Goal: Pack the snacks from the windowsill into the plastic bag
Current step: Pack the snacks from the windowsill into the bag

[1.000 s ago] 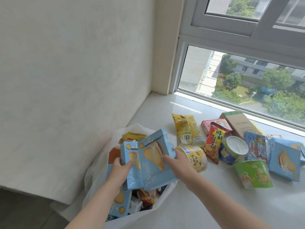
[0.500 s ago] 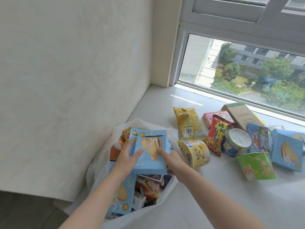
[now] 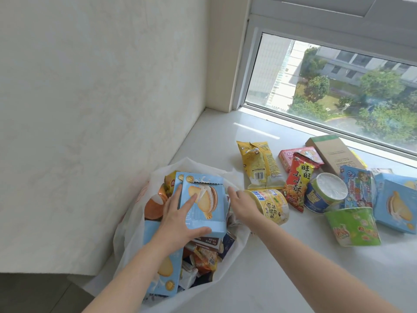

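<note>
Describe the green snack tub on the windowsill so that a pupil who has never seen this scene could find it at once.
Start at the window and look down to the windowsill below it. Among the snacks lying there, the green tub lies on its side nearest the viewer, right of the yellow cup. It is the only bright green container.

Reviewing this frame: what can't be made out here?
Head view only:
- Lower contents of the plastic bag: hidden under the top blue box and the left hand.
- Right blue box: cut off by the right frame edge.
- Right hand fingertips: turned away, contact unclear.
- Fine print on the yellow packet: too small.
</note>
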